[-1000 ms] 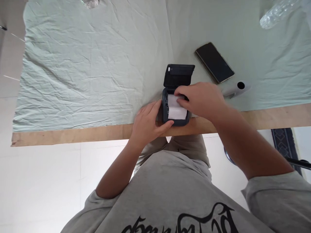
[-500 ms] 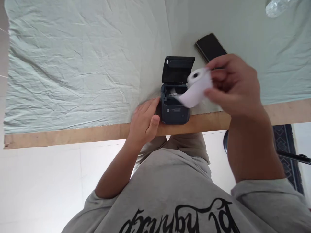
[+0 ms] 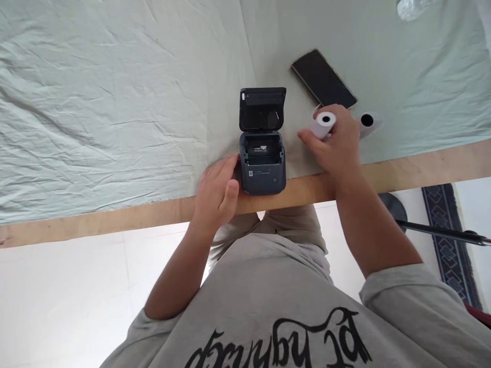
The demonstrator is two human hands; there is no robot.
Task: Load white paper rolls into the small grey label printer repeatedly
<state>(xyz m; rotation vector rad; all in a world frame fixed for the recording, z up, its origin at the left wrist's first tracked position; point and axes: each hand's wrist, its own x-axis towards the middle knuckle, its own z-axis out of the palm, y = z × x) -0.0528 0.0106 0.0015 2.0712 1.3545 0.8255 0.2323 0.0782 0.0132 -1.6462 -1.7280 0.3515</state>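
Note:
A dark blue label printer (image 3: 264, 180) sits at the table's front edge with its lid (image 3: 262, 110) raised. Its roll compartment shows bare, with a small printed sticker inside. My left hand (image 3: 217, 191) rests flat beside the printer's left side, fingers stretched out, fingertips at the casing. To the right of the printer, my right hand (image 3: 339, 140) grips a white paper roll (image 3: 321, 127), its core hole facing up. Just right of that hand stands a second white roll (image 3: 371, 122) with a wide dark core, partly hidden by the hand.
A black smartphone (image 3: 324, 79) lies behind my right hand. At the far right back is a clear plastic item (image 3: 412, 9), cut off by the frame. Pale green cloth (image 3: 134, 102) covers the table up to its wooden front edge (image 3: 153, 217).
My right hand has moved from above the printer to the table on the right, still holding a paper roll. A second roll now shows beside it. My left hand stays by the printer.

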